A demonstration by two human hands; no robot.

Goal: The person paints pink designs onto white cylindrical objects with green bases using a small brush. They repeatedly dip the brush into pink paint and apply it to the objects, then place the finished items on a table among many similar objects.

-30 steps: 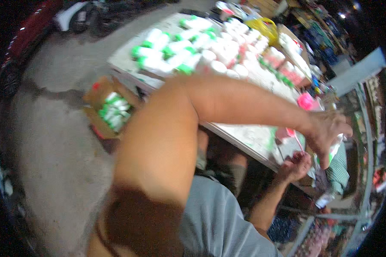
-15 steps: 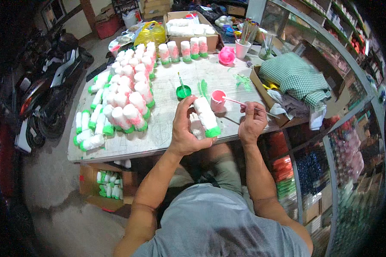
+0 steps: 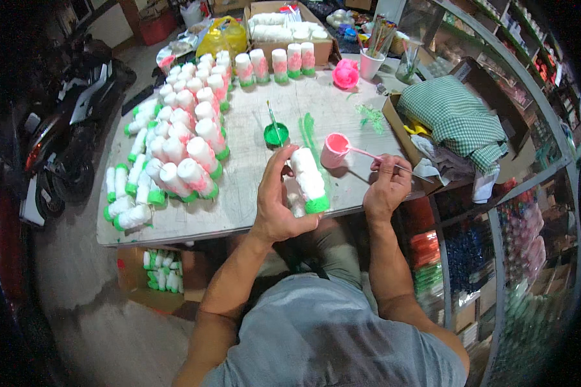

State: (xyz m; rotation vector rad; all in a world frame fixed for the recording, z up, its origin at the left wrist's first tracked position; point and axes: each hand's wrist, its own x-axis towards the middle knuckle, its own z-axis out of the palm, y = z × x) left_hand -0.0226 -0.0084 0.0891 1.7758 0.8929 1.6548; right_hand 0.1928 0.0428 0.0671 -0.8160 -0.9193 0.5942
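The left grip (image 3: 274,203) is curled round a white cylinder (image 3: 308,174), parted just to its width, thumb by the green lower end and fingers behind. The cylinder leans slantwise above the near edge of the desk (image 3: 252,193), right of that edge's middle. The right grip (image 3: 387,187) is pinched closed on a thin stick (image 3: 368,153), whose pink end reaches to the rim of a pink-filled cup (image 3: 335,151) just beyond the near edge. Left of the cup sits a green paint dish (image 3: 275,135) with a brush (image 3: 272,111) standing in it. Green-and-white cylinders (image 3: 135,169) lie toward the near left corner — beside them, pink-marked cylinders (image 3: 197,177) crowd back along the left side. A pink rounded object (image 3: 346,74) sits toward the far right corner; a carton (image 3: 400,126) holding checked cloth (image 3: 448,106) is at the right edge. Lettering on the packages (image 3: 426,248) beyond that edge — too blurred to read.
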